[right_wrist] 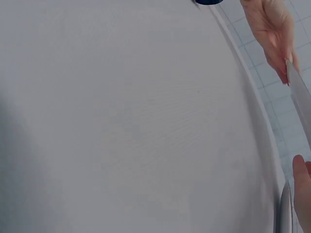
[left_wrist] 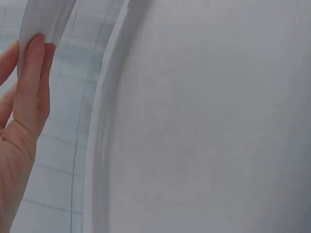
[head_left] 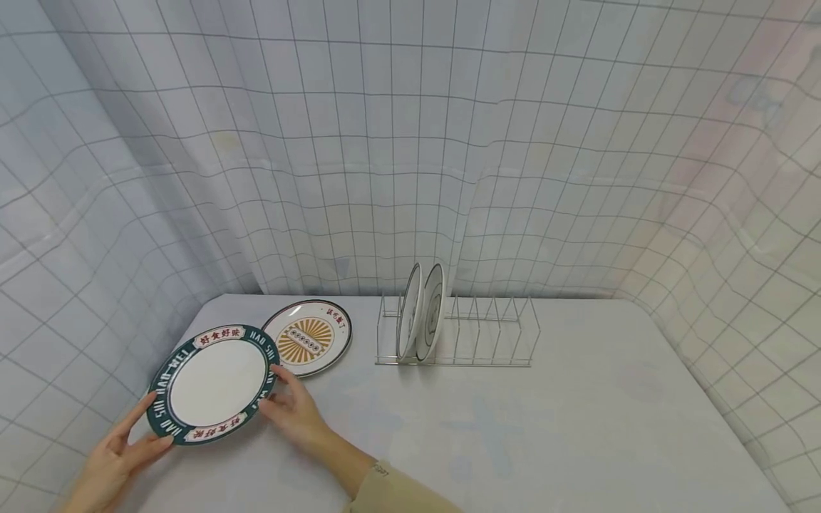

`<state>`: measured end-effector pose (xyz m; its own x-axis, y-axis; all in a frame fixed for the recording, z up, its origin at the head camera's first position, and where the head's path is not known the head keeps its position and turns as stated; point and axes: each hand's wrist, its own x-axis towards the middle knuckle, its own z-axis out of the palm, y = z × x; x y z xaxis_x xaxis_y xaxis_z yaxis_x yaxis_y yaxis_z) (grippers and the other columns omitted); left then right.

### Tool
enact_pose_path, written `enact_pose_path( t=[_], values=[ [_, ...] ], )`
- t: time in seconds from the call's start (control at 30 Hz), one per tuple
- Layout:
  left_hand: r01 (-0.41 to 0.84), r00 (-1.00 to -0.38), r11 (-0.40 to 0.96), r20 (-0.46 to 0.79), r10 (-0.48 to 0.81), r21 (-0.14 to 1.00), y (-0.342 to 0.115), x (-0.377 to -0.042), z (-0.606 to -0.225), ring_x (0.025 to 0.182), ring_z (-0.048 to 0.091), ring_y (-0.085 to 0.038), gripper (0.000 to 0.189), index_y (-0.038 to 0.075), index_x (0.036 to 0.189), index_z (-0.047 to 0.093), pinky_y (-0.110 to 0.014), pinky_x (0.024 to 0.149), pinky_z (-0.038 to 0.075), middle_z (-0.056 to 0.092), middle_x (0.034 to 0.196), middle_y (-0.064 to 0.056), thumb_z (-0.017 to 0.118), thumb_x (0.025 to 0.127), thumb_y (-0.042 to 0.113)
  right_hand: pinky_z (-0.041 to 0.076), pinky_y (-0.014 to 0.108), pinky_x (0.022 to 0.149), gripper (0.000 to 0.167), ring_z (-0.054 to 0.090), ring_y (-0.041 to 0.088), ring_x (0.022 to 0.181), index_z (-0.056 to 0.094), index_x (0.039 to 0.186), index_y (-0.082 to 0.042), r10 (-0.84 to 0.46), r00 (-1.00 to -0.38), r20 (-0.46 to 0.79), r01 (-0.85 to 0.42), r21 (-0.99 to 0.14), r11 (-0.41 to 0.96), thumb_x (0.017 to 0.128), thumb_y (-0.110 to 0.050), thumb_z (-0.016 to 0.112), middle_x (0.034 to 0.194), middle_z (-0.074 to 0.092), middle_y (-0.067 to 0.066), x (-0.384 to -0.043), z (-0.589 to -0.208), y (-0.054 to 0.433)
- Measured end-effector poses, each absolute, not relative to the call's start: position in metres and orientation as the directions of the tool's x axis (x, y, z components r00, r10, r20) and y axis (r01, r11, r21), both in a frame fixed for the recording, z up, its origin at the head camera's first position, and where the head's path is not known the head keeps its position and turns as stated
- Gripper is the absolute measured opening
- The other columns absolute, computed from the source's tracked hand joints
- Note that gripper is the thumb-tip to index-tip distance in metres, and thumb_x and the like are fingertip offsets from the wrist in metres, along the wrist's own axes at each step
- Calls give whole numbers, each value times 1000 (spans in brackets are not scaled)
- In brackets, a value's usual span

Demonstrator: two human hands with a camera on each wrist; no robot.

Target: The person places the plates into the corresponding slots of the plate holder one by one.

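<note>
A white plate with a dark green lettered rim is held up, tilted, over the table's left side. My left hand pinches its left edge, and the left wrist view shows the fingers at the rim. On the opposite edge, my right hand holds the plate with thumb and fingers; only part of that hand shows in the right wrist view. Behind lies a second plate with a yellow sunburst pattern, partly covered by the held one.
A wire dish rack stands at the back middle of the white table. Two plates stand upright in its left part, a left plate and a right plate. Grid-patterned curtain surrounds the table's back and sides.
</note>
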<state>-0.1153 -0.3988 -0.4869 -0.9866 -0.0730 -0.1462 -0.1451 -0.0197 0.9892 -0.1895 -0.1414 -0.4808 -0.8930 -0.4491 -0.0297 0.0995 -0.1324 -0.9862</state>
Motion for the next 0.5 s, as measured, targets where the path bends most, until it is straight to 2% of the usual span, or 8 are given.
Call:
enact_pose_path(
  t=[0.03, 0.1, 0.17, 0.27, 0.43, 0.5],
  values=[
    [-65, -996, -115, -73, -60, 991, -393, -117, -488, 91, 56, 6, 74, 34, 145, 19, -11, 74, 50, -17, 147, 14, 50, 90, -6, 51, 16, 76, 53, 57, 5, 95, 42, 133, -26, -433, -901, -8, 83, -985, -153, 87, -6, 59, 119, 50, -5, -190, -479, -140],
    [41, -998, -241, 29, -56, 970, -380, -120, -486, 90, 59, 0, 73, 31, 142, 31, -13, 75, 51, -5, 146, 12, 47, 88, -15, 51, 17, 77, 56, 57, 5, 95, 41, 134, -26, -406, -913, 36, 59, -974, -218, 86, -3, 59, 116, 50, -4, -191, -477, -137],
    [102, -994, -301, 88, -58, 948, -368, -124, -483, 89, 60, -3, 72, 29, 139, 37, -15, 76, 52, -1, 145, 9, 45, 86, -19, 52, 18, 78, 58, 58, 7, 94, 40, 134, -27, -386, -921, 59, 49, -963, -264, 86, 0, 58, 112, 52, -2, -193, -474, -133],
    [133, -990, -338, 113, -79, 932, -351, -131, -478, 87, 60, -5, 72, 27, 140, 36, -16, 76, 53, -1, 146, 9, 45, 86, -19, 53, 22, 81, 58, 58, 12, 97, 39, 134, -27, -372, -925, 77, 58, -939, -339, 87, 4, 55, 122, 44, -2, -197, -468, -124],
    [144, -985, -338, 102, -139, 930, -324, -141, -466, 86, 62, -4, 77, 24, 145, 26, -17, 76, 53, -18, 150, 11, 49, 84, -18, 52, 28, 85, 60, 56, 18, 103, 31, 140, -21, -352, -926, 135, 33, -901, -432, 89, 4, 51, 136, 30, 2, -206, -457, -107],
    [150, -982, -348, 99, -158, 926, -314, -145, -460, 85, 63, -5, 79, 23, 145, 24, -17, 75, 53, -19, 150, 11, 51, 83, -19, 52, 28, 85, 61, 55, 18, 105, 28, 142, -20, -345, -926, 153, 17, -897, -441, 90, 3, 51, 138, 28, 3, -208, -453, -99]
  ],
)
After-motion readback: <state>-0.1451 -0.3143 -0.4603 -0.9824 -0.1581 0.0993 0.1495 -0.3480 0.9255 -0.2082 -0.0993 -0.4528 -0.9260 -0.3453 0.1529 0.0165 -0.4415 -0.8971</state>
